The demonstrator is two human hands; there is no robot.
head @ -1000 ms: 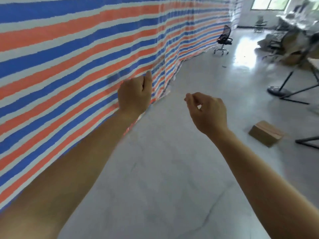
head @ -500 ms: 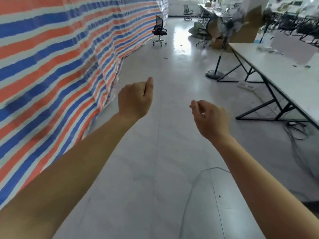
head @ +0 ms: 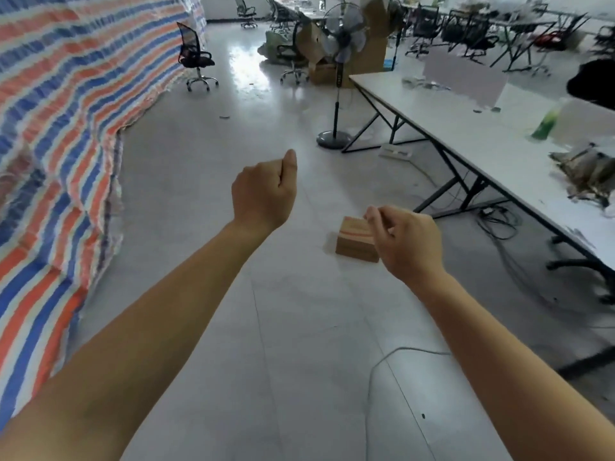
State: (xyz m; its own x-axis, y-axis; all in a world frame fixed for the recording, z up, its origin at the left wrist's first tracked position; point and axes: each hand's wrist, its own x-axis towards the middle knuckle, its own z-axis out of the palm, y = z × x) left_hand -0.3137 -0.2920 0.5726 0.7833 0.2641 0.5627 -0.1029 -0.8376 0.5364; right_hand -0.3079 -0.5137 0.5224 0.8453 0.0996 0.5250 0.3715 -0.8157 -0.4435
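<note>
Ahead, my left hand (head: 263, 191) and right hand (head: 407, 241) are empty fists; open floor (head: 299, 327) runs between striped tarp (head: 60, 134) and counter (head: 466, 128), past a cardboard box (head: 352, 241).

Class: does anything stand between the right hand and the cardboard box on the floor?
Nothing visible does. The right hand overlaps the right edge of the cardboard box in view; only floor shows around it.

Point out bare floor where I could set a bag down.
Bare floor runs between the tarp and the box, up to the chair. Crowded: under the table, where cables lie, and around the fan base.
</note>
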